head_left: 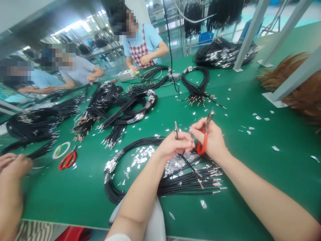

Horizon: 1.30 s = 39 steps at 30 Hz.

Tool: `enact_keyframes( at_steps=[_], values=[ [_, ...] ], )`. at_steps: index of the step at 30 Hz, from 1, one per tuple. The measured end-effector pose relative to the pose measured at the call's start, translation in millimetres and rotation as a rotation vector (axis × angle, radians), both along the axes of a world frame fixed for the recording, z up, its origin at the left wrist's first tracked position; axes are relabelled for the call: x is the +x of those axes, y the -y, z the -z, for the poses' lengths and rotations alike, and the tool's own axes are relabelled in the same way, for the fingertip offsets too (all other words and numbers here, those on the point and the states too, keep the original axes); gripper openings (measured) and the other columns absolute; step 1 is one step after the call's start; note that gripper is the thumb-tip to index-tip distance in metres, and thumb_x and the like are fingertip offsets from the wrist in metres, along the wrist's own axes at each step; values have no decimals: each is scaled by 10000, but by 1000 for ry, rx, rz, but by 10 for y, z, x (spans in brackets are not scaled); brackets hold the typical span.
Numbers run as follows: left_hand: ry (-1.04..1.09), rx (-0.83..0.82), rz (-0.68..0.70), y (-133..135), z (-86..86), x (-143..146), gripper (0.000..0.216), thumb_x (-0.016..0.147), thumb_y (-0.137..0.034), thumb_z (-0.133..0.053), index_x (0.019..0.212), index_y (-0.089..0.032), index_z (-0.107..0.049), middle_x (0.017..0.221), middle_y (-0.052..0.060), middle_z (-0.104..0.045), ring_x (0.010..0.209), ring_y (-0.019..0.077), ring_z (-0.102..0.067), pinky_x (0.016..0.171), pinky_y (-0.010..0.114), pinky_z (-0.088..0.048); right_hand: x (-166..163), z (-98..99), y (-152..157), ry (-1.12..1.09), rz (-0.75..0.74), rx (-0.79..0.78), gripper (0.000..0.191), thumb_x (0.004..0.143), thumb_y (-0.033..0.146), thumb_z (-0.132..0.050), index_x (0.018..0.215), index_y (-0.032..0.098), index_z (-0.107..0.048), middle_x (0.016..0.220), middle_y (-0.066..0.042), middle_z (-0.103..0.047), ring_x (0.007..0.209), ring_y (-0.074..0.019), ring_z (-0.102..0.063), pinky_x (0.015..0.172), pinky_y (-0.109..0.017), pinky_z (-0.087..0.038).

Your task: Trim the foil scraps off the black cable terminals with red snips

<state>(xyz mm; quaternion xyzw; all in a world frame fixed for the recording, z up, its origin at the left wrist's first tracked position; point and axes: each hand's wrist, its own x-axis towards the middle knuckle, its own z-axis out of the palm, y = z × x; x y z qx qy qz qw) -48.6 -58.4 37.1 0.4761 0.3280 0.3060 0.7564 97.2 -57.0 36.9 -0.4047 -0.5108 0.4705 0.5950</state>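
Observation:
My left hand [175, 144] is closed on a thin black cable [177, 134], whose bare end sticks up past the fingers. Right beside it, my right hand [209, 135] has red-handled scissors [203, 144] hooked in it, blades pointing up and away; its thumb and fingertips are pinched together near the cable. Below both hands lies a looped bundle of black cables [185, 185] with bare, silvery and copper-coloured ends fanned to the right. Small silvery foil scraps [144, 155] lie inside the loop, and more are heaped under my hands.
More black cable bundles [130, 110] lie ahead and to the left on the green table [250, 140]. Another pair of red scissors [68, 159] rests near a white ring [61, 150]. A co-worker's hand [15, 167] is at far left. Metal posts [296, 75] stand at right.

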Motion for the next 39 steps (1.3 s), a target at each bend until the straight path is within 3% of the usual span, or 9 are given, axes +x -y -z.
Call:
enact_keyframes(
  at_steps=[3, 7, 9, 14, 19, 24, 34, 39],
  values=[
    [-29, -7, 70, 11, -2, 18, 232, 602, -321, -755, 672, -129, -644, 490, 7, -560, 401, 54, -426, 380, 194, -198, 7, 30, -23, 30, 31, -8, 214, 692, 190, -640, 720, 215, -429, 671, 45, -552, 610, -109, -534, 641, -285, -450],
    [110, 14, -360, -5, -10, 81, 239, 606, -284, -750, 666, -148, -563, 590, -20, -575, 360, 2, -321, 352, 172, -134, 1, 57, -20, 164, 99, 25, 179, 702, 198, -635, 724, 209, -458, 681, 33, -550, 613, -115, -516, 649, -293, -431],
    [144, 40, -554, -3, -19, 122, 266, 569, -243, -768, 663, -151, -536, 632, -32, -566, 373, 0, -339, 345, 160, -150, -24, 63, 4, 188, 59, 31, 155, 713, 200, -622, 738, 206, -470, 709, 22, -562, 639, -121, -530, 665, -298, -434],
    [126, 84, -740, 50, -31, 201, 302, 544, -215, -778, 650, -150, -503, 596, -58, -505, 370, -4, -333, 336, 151, -162, -95, 65, 81, 219, -61, 86, 139, 727, 207, -607, 754, 209, -470, 746, 17, -551, 656, -120, -531, 654, -283, -442],
    [98, 101, -679, 55, -25, 194, 272, 598, -246, -764, 686, -153, -525, 605, -47, -528, 380, 2, -348, 334, 156, -163, -88, 27, 119, 382, 7, 110, 172, 733, 171, -598, 686, 211, -438, 675, 33, -533, 617, -111, -509, 621, -259, -424],
    [122, 158, -649, 13, -56, 144, 254, 700, -331, -695, 879, -159, -638, 657, -18, -593, 349, -6, -284, 312, 169, -151, -35, -13, 125, 467, -19, 137, 135, 742, 157, -592, 679, 210, -485, 656, 32, -563, 599, -110, -519, 609, -253, -423],
    [200, 233, -653, -1, -31, 148, 183, 719, -298, -668, 685, -154, -561, 666, -9, -640, 342, -2, -281, 338, 177, -160, -3, 38, 94, 409, -74, 143, 154, 734, 166, -614, 666, 206, -483, 637, 37, -551, 586, -109, -507, 612, -256, -423],
    [179, 166, -537, -14, -3, 156, 176, 712, -273, -652, 647, -142, -554, 734, 27, -647, 480, 41, -430, 414, 187, -257, 39, 145, 16, 330, -12, 75, 132, 719, 204, -636, 698, 206, -505, 675, 27, -558, 612, -126, -543, 637, -278, -438]
  ],
)
